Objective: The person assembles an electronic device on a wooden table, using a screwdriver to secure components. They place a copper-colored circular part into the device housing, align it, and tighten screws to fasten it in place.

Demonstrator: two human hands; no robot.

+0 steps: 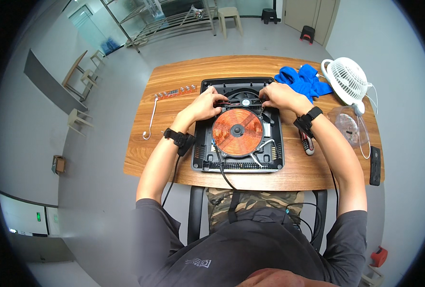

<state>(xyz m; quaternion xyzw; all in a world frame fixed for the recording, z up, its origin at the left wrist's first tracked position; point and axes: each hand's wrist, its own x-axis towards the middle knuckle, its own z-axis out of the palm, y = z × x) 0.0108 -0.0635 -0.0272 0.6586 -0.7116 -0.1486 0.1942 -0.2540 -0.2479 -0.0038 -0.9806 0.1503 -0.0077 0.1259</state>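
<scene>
1. The black plastic shell of an opened induction cooker (200, 158) lies flat in the middle of the oval wooden table (174, 76), its top cover off. Inside it sit a round copper coil disc (237, 132), white leads (265, 143) running off the coil, and at the far end a black cooling fan (245, 99) in its round housing.
2. The left hand (204, 106) rests on the fan's left side, fingers curled down onto it; the right hand (280, 95) does the same on the fan's right side. From here I cannot tell whether either hand truly pinches the fan or only presses on it.
3. The shell's near edge lies close to the table's near edge, and a black cord (224, 176) drops over that edge toward the person's lap. Bare wood shows on the left of the shell and in a narrower strip on the right.
4. To the far left lies a narrow orange circuit strip (176, 91) with a white cable (151, 119) trailing toward the near side.
5. A crumpled blue cloth (304, 80) lies just beyond the right hand, a small white desk fan (345, 79) stands at the far right corner, and a clear plastic bowl (349, 125) sits near it.
6. A red-handled screwdriver (308, 143) lies under the right forearm, just beside the shell, and a black remote-like bar (374, 165) lies at the right edge.
</scene>
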